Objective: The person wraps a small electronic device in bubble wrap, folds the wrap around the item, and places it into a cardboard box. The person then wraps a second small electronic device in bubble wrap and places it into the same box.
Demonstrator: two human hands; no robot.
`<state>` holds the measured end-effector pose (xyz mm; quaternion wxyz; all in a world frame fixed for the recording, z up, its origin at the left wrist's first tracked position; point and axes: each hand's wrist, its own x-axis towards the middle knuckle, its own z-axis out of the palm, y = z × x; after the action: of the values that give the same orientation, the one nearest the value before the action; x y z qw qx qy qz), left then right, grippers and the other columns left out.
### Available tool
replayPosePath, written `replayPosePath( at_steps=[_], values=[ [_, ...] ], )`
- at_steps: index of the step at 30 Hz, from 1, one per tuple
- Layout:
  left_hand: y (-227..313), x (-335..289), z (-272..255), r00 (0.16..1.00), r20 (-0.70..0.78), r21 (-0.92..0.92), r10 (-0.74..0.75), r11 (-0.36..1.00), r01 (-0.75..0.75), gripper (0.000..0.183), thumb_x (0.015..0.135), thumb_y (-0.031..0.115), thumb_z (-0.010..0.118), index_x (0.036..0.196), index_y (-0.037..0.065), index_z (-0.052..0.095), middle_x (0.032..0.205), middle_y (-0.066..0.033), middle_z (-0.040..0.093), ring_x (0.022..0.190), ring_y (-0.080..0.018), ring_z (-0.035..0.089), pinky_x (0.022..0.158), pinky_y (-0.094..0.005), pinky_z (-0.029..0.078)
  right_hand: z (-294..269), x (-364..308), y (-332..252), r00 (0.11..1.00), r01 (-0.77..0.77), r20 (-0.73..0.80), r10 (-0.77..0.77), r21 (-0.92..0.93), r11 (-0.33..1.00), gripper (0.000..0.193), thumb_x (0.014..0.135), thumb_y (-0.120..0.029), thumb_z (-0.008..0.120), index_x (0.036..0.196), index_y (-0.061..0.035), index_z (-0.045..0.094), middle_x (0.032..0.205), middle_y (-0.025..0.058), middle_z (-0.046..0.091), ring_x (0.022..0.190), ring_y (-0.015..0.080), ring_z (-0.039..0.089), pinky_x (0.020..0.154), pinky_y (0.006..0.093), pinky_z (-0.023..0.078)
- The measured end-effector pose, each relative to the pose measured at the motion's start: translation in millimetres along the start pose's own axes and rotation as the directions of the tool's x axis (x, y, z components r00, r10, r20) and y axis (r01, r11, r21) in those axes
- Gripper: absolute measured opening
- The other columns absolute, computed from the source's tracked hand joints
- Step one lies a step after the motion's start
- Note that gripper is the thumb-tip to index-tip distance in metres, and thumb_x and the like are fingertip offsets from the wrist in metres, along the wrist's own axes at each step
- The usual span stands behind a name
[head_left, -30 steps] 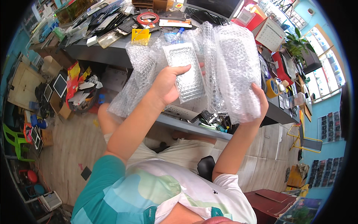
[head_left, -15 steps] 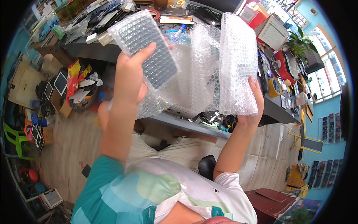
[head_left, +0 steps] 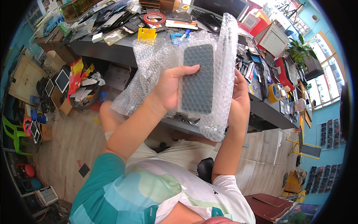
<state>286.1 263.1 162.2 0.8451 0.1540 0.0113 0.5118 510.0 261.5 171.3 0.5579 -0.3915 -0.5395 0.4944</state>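
Observation:
My left hand [head_left: 167, 87] is closed on a flat, dark, phone-shaped slab [head_left: 198, 84] wrapped in clear bubble wrap, its thumb lying across the front. The slab stands nearly upright, and the wrap blurs what it is. My right hand [head_left: 240, 104] grips a folded bubble wrap sheet [head_left: 228, 56] close behind the slab's right side; some of its fingers are hidden. More loose bubble wrap [head_left: 149, 61] spreads to the left behind my left hand and hangs over the desk's front edge.
The desk [head_left: 100, 50] carries a red tape roll [head_left: 154, 18], a yellow holder [head_left: 147, 34], many loose phone parts and a laptop [head_left: 220, 9]. At the right are a yellow tape roll [head_left: 274, 94] and a calendar [head_left: 271, 39]. A filled bin [head_left: 84, 95] stands left below the desk.
My left hand has brought the wrapped slab rightward and lower, from tilted to nearly upright, against the folded sheet. My right hand has moved slightly left, turning the sheet more edge-on.

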Motion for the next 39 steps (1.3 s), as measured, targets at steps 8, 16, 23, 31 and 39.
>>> replayPosePath(
  at_steps=[8,16,23,31,39],
  values=[
    [-9.7,3.7,7.6,0.996,-0.070,0.169,0.061,0.984,-0.048,0.034,0.104,0.014,0.059,0.131,-0.006,0.064,0.123,-0.0186,0.074,0.108,-0.0308,0.076,0.098,-0.0477,0.062,4.0,-13.1,-19.8,0.995,-0.076,0.063,0.072,0.062,0.995,0.053,0.102,-0.019,0.071,0.145,0.0077,0.058,0.132,0.0127,0.070,0.114,0.0147,0.067,0.099,0.0274,0.050],
    [-1.9,3.6,-9.2,0.947,-0.267,0.176,0.176,0.975,-0.132,0.029,0.103,0.013,0.062,0.125,-0.004,0.066,0.118,-0.0167,0.074,0.106,-0.0302,0.075,0.097,-0.0472,0.062,-26.0,5.1,-18.8,0.959,-0.171,-0.181,0.217,0.240,0.956,0.039,0.091,-0.007,0.066,0.128,0.0070,0.066,0.111,0.0102,0.074,0.100,0.0162,0.071,0.089,0.0298,0.055],
    [3.1,-0.3,-17.9,0.922,-0.348,0.155,0.173,0.980,-0.125,0.030,0.101,0.014,0.063,0.124,-0.004,0.066,0.115,-0.0168,0.075,0.103,-0.0307,0.076,0.095,-0.0488,0.062,-20.3,11.7,-13.7,0.963,-0.201,-0.066,0.261,0.471,0.859,0.038,0.094,-0.009,0.060,0.126,0.0110,0.065,0.108,0.0186,0.075,0.090,0.0230,0.076,0.078,0.0362,0.064],
    [19.5,-17.7,-12.5,0.952,-0.270,0.240,0.142,0.968,-0.076,0.033,0.099,0.014,0.061,0.127,-0.005,0.066,0.116,-0.0184,0.075,0.102,-0.0318,0.077,0.096,-0.0485,0.063,-34.7,19.8,7.0,0.932,-0.321,0.089,0.353,0.658,0.681,0.040,0.100,-0.013,0.056,0.132,0.0103,0.062,0.118,0.0255,0.074,0.099,0.0314,0.078,0.088,0.0458,0.066],
    [6.7,-10.5,-6.3,0.990,-0.129,0.098,0.057,0.994,-0.044,0.036,0.103,0.013,0.058,0.131,-0.007,0.064,0.124,-0.0205,0.074,0.108,-0.0323,0.076,0.099,-0.0475,0.061,4.1,6.8,4.7,0.998,0.058,0.029,-0.058,0.015,0.998,0.058,0.096,0.001,0.063,0.153,-0.0048,0.051,0.127,0.0181,0.067,0.116,0.0185,0.065,0.100,0.0320,0.052]
  ],
)
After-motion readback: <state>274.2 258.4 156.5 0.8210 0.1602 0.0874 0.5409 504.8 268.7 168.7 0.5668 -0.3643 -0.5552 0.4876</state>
